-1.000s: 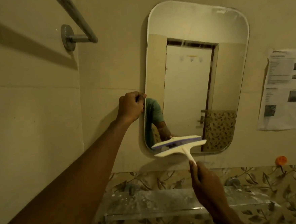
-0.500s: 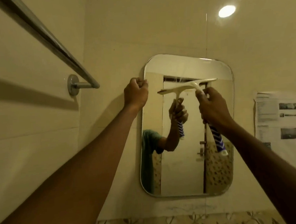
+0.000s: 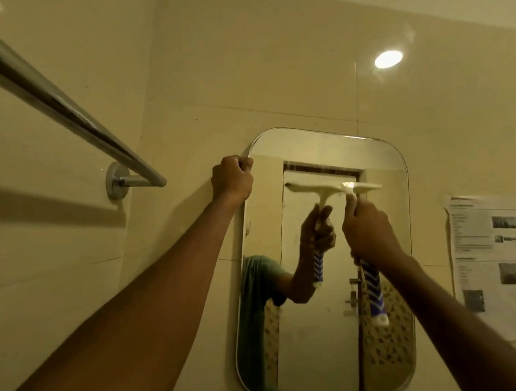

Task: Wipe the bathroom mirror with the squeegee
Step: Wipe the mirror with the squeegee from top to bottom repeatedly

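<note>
Squeegee [image 3: 375,291] gripped in right hand [image 3: 367,233] against mirror [image 3: 396,353].

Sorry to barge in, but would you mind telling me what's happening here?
A person is cleaning the bathroom mirror. The right hand grips the squeegee by its blue-and-white handle, with the blade up near the top of the glass. The left hand is closed on the mirror's upper left edge.

My squeegee [image 3: 375,291] has a cream blade bar and a blue handle with white chevrons and a white tip. The wall tiles [image 3: 242,74] are plain beige, the towel rail [image 3: 61,111] silver. The mirror [image 3: 382,162] reflects my green sleeve.
</note>
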